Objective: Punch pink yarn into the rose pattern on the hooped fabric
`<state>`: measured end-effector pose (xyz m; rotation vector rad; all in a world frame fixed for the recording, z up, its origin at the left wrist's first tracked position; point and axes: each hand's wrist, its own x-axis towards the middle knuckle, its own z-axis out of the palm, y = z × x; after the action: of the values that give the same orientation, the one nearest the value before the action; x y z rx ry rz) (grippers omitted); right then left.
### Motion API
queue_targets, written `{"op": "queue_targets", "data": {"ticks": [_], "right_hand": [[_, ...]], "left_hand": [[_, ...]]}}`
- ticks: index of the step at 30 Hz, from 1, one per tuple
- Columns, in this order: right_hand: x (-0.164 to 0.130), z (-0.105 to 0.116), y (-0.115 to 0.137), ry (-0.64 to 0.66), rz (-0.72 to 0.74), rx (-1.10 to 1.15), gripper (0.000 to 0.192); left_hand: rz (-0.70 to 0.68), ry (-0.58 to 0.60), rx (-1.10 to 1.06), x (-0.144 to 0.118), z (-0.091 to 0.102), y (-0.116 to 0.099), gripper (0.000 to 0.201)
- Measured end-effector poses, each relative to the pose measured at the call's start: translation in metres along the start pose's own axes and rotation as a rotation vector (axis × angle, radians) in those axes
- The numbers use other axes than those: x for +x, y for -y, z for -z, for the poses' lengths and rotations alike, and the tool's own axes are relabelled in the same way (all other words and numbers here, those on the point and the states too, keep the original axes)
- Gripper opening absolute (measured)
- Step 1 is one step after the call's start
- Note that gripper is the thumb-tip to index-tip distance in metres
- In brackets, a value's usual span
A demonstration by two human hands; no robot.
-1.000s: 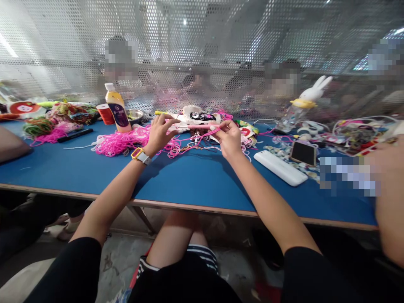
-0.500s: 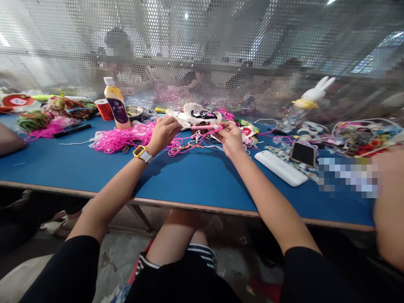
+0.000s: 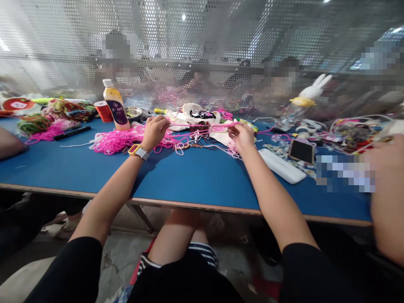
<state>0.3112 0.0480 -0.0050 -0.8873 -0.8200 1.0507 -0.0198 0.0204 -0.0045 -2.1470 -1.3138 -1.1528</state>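
Note:
My left hand (image 3: 154, 131), with a yellow-framed watch on its wrist, is closed in a pinch on pink yarn (image 3: 186, 125). The strand runs taut across to my right hand (image 3: 242, 136), whose fingers are closed on a slim pink pen-like tool (image 3: 222, 125); its exact kind is unclear. Below the left hand spreads a loose heap of bright pink yarn (image 3: 116, 141). Just behind the strand lies a bundle of cream fabric (image 3: 191, 110) with black and pink patches.
An orange-yellow bottle (image 3: 115, 105) and a red thread spool (image 3: 103, 111) stand at the back left. To the right are a white oblong case (image 3: 282, 166), a phone (image 3: 302, 151) and a rabbit-topped bottle (image 3: 303, 101). Another person's arm (image 3: 386, 202) reaches in at far right.
My hands have moved apart, left hand leftward and right hand rightward, drawing the pink yarn straighter between them. The pink tool has shifted right with my right hand.

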Motion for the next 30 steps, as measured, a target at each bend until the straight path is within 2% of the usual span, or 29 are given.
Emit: {"op": "queue_targets", "data": {"ticks": [6,12,16,21,24,26,28,30], "right_hand": [[0.017,0.015,-0.001,-0.119,-0.001,0.008,0.011],[0.026,0.023,0.002,-0.236,0.052,-0.044,0.008],[0.027,0.023,0.008,-0.280,0.052,-0.038,0.014],[0.031,0.027,0.008,-0.262,-0.039,-0.084,0.016],[0.037,0.035,0.004,-0.242,-0.109,-0.151,0.016],[0.043,0.044,0.003,-0.236,-0.127,-0.202,0.016],[0.049,0.054,0.003,-0.238,-0.088,-0.245,0.017],[0.053,0.060,0.003,-0.216,0.017,-0.269,0.016]], "left_hand": [[0.013,0.004,-0.102,-0.001,0.000,0.019,0.018],[0.071,-0.033,-0.079,-0.002,0.007,0.036,0.016],[0.115,-0.090,-0.038,0.001,0.015,0.047,0.014],[0.166,-0.195,-0.031,0.002,0.016,0.058,0.008],[0.240,-0.230,-0.080,0.006,0.013,0.057,0.007],[0.334,-0.208,-0.200,0.009,0.011,0.052,0.010],[0.413,-0.148,-0.363,0.012,0.010,0.043,0.010],[0.446,-0.091,-0.496,0.014,0.011,0.033,0.010]]}}
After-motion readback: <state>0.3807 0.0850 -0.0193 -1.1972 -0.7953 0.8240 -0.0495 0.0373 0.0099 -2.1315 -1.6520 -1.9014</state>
